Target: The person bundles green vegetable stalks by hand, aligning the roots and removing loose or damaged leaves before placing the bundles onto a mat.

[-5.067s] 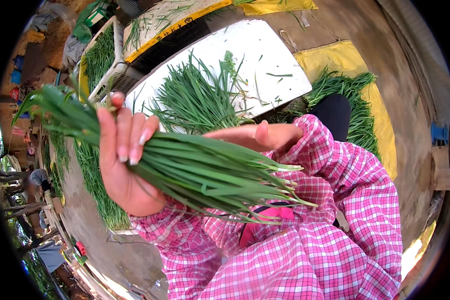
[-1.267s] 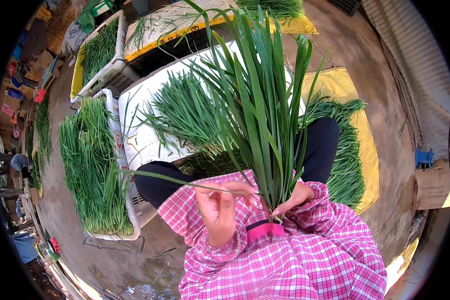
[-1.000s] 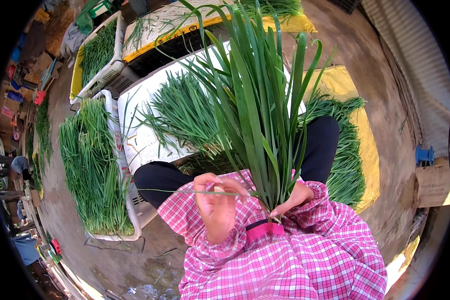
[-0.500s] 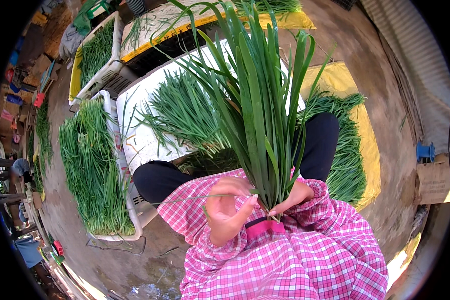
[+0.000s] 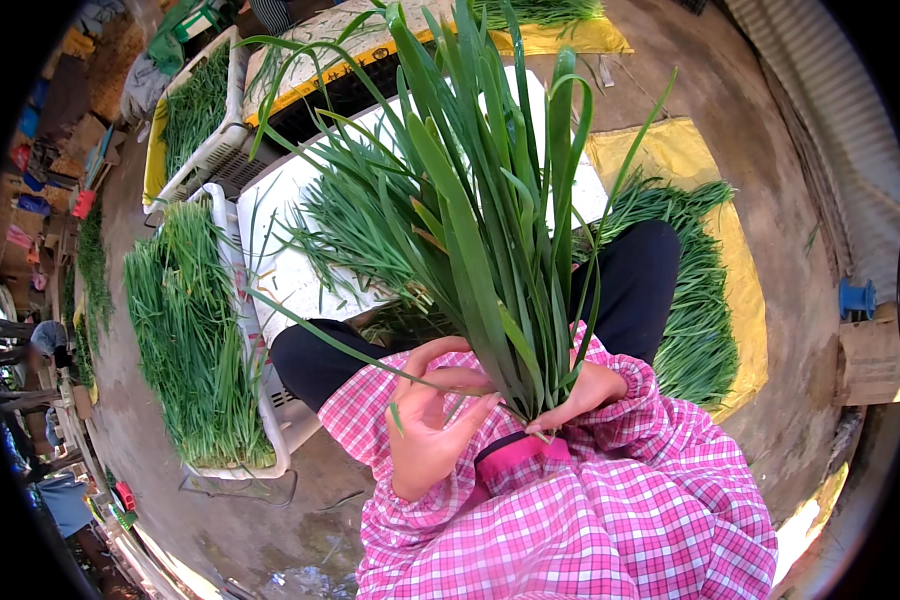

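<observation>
- Right hand (image 5: 582, 393), head view: closed round the foot of a garlic chive bundle (image 5: 500, 270), thumb laid across the pale stem ends.
- Left hand (image 5: 430, 440): narrow pinch, thumb to fingertips, on one long leaf blade (image 5: 322, 335) trailing out to the far left. Whether it is free of the bundle at the base, cannot tell.
- Bundle: roughly upright over the lap of the pink checked smock (image 5: 610, 510), tips fanned and drooping on the far side, in front of the white board (image 5: 575, 195) and its chive pile (image 5: 355, 235).
- Risks, as judged: if the right thumb eases, stems could slip and splay; a sideways tug on the blade could drag sound leaves along or snap it; drooping tips could snag the pile if the bundle dips.
- Pose: left palm partly turned up, fingers arched, just beside the bundle's base. Right hand comes in from the right, wrist low, near the sleeve cuff.
- Left: white crate (image 5: 282, 458) heaped with chives.
</observation>
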Tool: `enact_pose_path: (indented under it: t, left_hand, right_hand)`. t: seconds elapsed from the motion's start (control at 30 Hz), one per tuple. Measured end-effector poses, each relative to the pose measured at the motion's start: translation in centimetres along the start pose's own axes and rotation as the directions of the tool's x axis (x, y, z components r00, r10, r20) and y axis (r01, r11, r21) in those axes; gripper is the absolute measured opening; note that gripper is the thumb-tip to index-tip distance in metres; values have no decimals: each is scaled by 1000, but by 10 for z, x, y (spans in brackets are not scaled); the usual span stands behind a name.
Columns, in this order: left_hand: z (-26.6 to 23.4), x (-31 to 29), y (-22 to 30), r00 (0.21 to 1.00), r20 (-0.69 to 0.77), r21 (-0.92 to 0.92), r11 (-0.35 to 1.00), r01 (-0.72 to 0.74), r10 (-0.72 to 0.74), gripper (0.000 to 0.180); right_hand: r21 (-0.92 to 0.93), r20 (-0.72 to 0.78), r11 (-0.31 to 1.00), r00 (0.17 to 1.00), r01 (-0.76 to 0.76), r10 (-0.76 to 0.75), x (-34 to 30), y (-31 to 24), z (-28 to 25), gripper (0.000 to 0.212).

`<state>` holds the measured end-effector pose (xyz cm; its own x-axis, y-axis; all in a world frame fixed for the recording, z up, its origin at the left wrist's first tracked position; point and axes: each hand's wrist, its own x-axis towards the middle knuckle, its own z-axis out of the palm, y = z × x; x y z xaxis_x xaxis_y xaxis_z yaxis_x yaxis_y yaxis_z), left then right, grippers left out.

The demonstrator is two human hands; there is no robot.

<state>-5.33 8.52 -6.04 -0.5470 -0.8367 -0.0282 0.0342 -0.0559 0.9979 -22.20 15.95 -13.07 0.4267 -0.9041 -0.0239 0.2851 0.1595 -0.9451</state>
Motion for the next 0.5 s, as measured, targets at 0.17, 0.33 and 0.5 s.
enact_pose_path:
  t: [0.17,0.33,0.5]
  left_hand:
    - [-2,-4,5,999,-23,308,951,-18,27,16]
    - [2,-7,4,996,-83,389,921,0,35,15]
    - [-4,-12,-3,996,-85,365,931,21,10,13]
  right_hand:
    - [4,-24,1000,999,-27,27,-1,-4,3,38]
    - [-63,-84,996,994,62,-67,-1,0,5,37]
    - [-168,-61,978,989,124,-136,0,8,3,35]
